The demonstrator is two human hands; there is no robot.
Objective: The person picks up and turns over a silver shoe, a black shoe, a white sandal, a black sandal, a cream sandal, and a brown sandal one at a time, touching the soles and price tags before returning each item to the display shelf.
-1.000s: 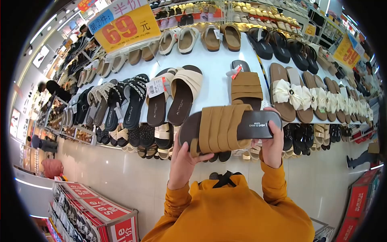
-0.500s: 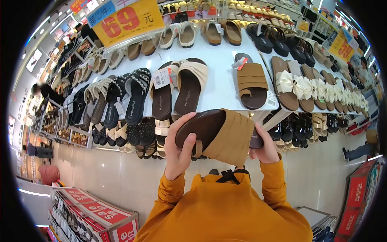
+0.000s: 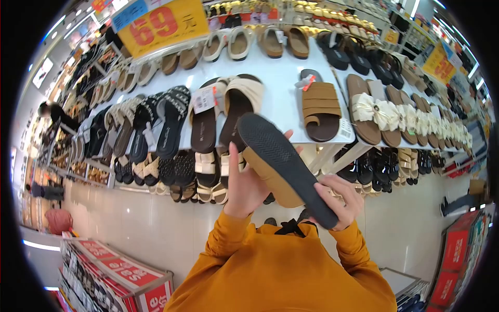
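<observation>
A tan slide sandal is held up in front of me, turned so its black textured sole faces up and its wide strap hangs at the lower left. My right hand grips one end of it, fingers wrapped over the sole. On the other side, my left hand is spread, thumb sticking up and fingertips showing past the sole's far edge. The palm lies close beside the strap. A matching tan slide with an orange-red tag lies on the white display table beyond. Cream-strapped slides with a price tag lie left of it.
Black slides line the table's left part, and sandals with white bows its right. More shoes sit on a shelf below. A yellow price sign stands at the back. Red sale bins flank me, and people are at the left.
The sandal has been flipped from footbed-up to sole-up and tilted, its right end now lower. My left hand has loosened from its toe grip and opened; the right has shifted lower.
</observation>
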